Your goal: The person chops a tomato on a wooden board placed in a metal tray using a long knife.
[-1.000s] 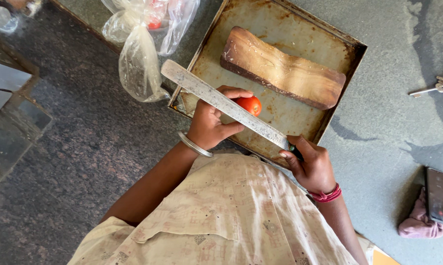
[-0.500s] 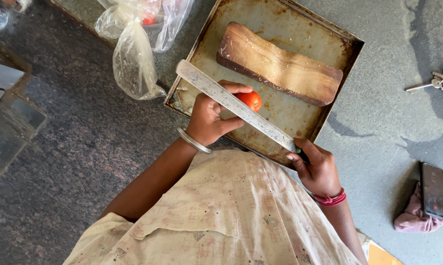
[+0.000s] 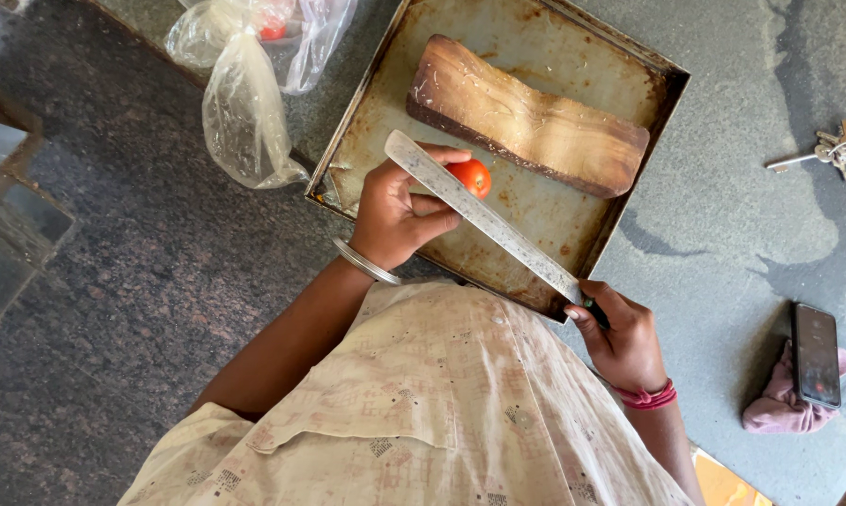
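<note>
My left hand (image 3: 395,211), with a metal bangle at the wrist, holds a small red tomato (image 3: 472,176) over a worn metal tray (image 3: 573,37). My right hand (image 3: 620,342), with a red thread at the wrist, grips the handle of a long knife (image 3: 498,225) at the tray's near corner. The blade runs slantwise across my left fingers and lies against the tomato. A thick wooden chopping block (image 3: 526,126) lies slantwise in the tray, beyond the tomato.
Clear plastic bags (image 3: 245,103), one with something red inside, lie left of the tray on the dark stone counter. On the grey surface to the right are a bunch of keys (image 3: 831,150) and a phone (image 3: 816,354) resting on a pink cloth (image 3: 770,408).
The view has shifted a little. Both hands keep their grips, and the knife stays laid across the tomato at nearly the same slant.
</note>
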